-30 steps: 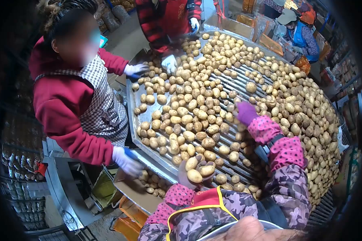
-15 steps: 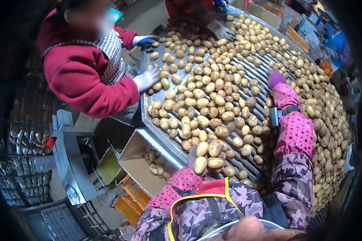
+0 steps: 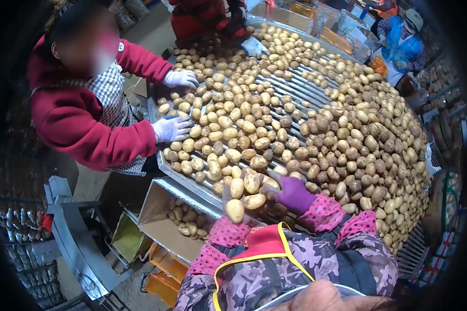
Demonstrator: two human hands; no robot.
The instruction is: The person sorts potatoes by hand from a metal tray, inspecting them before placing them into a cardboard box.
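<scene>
My left hand [image 3: 226,196], in a dull purple glove, is mostly hidden under several large potatoes [image 3: 235,211] that it cradles against me. Beside it, my right hand [image 3: 294,195] in a brighter purple glove has its fingers curled around a potato [image 3: 270,181], close to the cradled ones. Both hands are at the near edge of a slatted metal sorting table [image 3: 290,88] spread with many loose potatoes [image 3: 228,122]. Just left of my left hand, a cardboard box [image 3: 163,228] holds more potatoes [image 3: 189,216].
Across the left corner, a co-worker in a red jacket [image 3: 83,116] has both gloved hands [image 3: 172,128] at the potatoes. Another person's gloved hand [image 3: 254,47] reaches in at the far side. A dense potato heap [image 3: 384,150] covers the right. A metal stand [image 3: 78,233] is lower left.
My right hand has come back from the far slats to beside my left hand. Potatoes have shifted on the table. The red-jacketed co-worker's hands have spread flat over the potatoes.
</scene>
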